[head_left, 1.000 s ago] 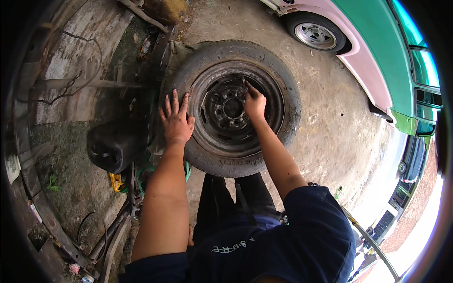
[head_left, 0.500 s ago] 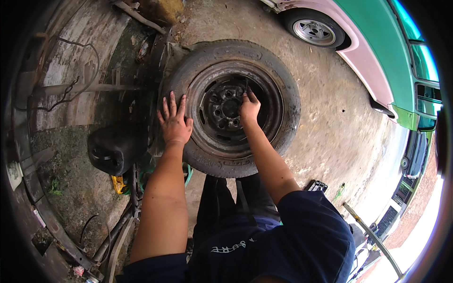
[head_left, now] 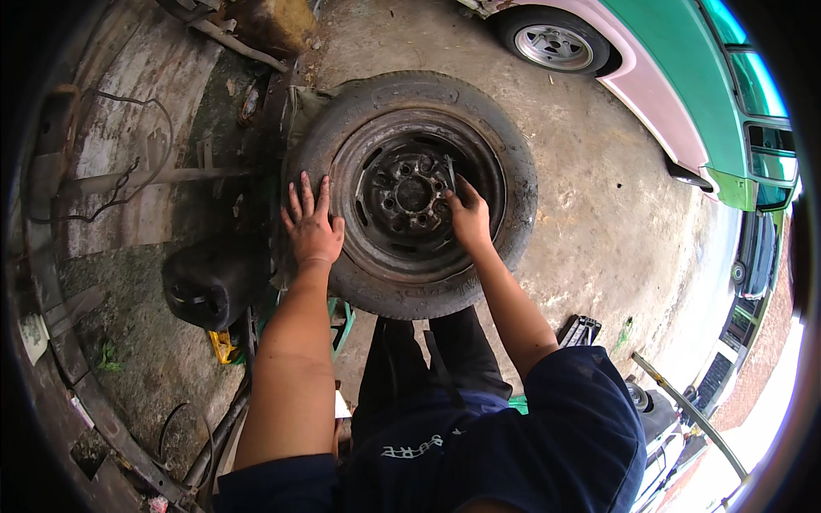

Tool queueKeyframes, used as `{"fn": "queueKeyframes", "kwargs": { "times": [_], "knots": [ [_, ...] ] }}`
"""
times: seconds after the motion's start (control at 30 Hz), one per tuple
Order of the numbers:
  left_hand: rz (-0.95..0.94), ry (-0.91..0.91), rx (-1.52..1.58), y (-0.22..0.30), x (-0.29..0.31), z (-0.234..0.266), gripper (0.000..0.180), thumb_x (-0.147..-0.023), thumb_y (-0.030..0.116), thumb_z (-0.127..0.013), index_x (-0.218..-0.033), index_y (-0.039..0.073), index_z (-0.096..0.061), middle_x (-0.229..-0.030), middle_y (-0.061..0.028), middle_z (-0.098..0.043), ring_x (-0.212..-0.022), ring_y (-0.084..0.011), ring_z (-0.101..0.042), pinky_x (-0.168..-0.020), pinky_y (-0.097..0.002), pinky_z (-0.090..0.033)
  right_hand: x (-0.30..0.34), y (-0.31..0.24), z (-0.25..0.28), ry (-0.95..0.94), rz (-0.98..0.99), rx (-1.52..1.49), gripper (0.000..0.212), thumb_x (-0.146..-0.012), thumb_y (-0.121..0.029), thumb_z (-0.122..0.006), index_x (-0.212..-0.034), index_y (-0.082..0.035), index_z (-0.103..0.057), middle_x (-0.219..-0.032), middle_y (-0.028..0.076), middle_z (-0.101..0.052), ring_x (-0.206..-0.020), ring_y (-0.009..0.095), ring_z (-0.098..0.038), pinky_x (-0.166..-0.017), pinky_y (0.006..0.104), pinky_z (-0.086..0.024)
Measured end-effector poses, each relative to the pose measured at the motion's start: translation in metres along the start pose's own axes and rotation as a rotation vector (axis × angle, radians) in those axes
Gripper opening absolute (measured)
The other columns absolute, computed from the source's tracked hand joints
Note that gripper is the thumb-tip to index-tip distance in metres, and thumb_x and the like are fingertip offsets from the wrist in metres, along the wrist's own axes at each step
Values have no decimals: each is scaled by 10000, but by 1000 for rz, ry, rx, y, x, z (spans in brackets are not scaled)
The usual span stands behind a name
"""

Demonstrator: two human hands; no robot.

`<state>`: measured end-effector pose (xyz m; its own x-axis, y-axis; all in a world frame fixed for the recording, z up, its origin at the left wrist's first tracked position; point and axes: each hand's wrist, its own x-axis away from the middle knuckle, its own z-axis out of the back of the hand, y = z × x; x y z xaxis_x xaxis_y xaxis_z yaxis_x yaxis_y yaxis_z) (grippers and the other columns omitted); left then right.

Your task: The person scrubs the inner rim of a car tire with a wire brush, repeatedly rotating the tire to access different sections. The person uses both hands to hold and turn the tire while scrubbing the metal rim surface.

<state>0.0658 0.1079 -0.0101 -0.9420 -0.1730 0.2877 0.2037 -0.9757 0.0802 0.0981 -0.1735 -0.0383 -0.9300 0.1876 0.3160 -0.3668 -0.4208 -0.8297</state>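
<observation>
A worn black tyre (head_left: 316, 141) on a dirty dark steel rim (head_left: 359, 254) faces me, with a hub hole and several bolt holes at its middle. My left hand (head_left: 313, 224) lies on the tyre's left sidewall, fingers spread and pressing nothing else. Inside the rim, right of the hub hole, my right hand (head_left: 469, 218) closes round a slim grey metal tool (head_left: 451, 169). The tool's upper end points away from me near the bolt holes. Its lower part is hidden by my fingers, and its exact kind is unclear.
At the left are a black plastic tank (head_left: 205, 286), a weathered curved panel (head_left: 141, 128) and a metal frame rail. A green and pink vehicle (head_left: 654, 111) stands on the concrete at the far right. A black slotted part (head_left: 580, 331) lies near my right elbow.
My right hand has shifted right and slightly nearer within the rim, and more of the tool shows. My left hand stays on the tyre. The view has moved a little.
</observation>
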Motion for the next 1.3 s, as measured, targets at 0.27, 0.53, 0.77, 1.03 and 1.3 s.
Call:
{"fn": "queueKeyframes", "kwargs": {
  "times": [0.27,0.53,0.77,1.03,1.3],
  "knots": [
    [-18,43,-12,-1,1,-4,772,-875,291,-569,-1566,314,-226,-1660,-57,-84,-1511,-328,-117,-1181,-575,-167,58,31,73,217,-18,136,373,-923,-180,-638,-1220,43,-609,-1127,259,-674,-1101,360,-653,-938,396,-499],
    [-28,83,-4,0,3,-5,713,-929,382,-557,-1564,304,-242,-1660,-60,-83,-1514,-324,-105,-1181,-576,-167,83,32,89,283,5,230,368,-935,-264,-614,-1180,11,-617,-1076,291,-665,-1057,442,-632,-891,468,-499],
    [-111,6,-12,-1,12,5,752,-944,499,-535,-1577,263,-204,-1659,-107,-16,-1519,-346,-41,-1175,-616,-115,103,31,112,237,-92,411,371,-997,-326,-507,-1098,26,-567,-1070,305,-643,-1036,478,-599,-873,521,-470],
    [126,98,339,4,87,-28,944,-828,544,-694,-1568,200,-220,-1636,-191,-67,-1488,-420,-133,-1118,-681,-214,109,63,114,300,-229,301,818,-763,-484,-787,-1224,99,-447,-1280,301,-479,-1224,469,-484,-1022,497,-420],
    [349,137,453,11,77,-26,1133,-749,574,-772,-1583,217,-93,-1619,-215,-117,-1456,-432,-224,-1128,-585,-309,101,88,83,407,-372,41,1111,-635,-568,-854,-1349,121,-355,-1335,343,-503,-1271,437,-501,-1067,466,-406]
  ]
}}
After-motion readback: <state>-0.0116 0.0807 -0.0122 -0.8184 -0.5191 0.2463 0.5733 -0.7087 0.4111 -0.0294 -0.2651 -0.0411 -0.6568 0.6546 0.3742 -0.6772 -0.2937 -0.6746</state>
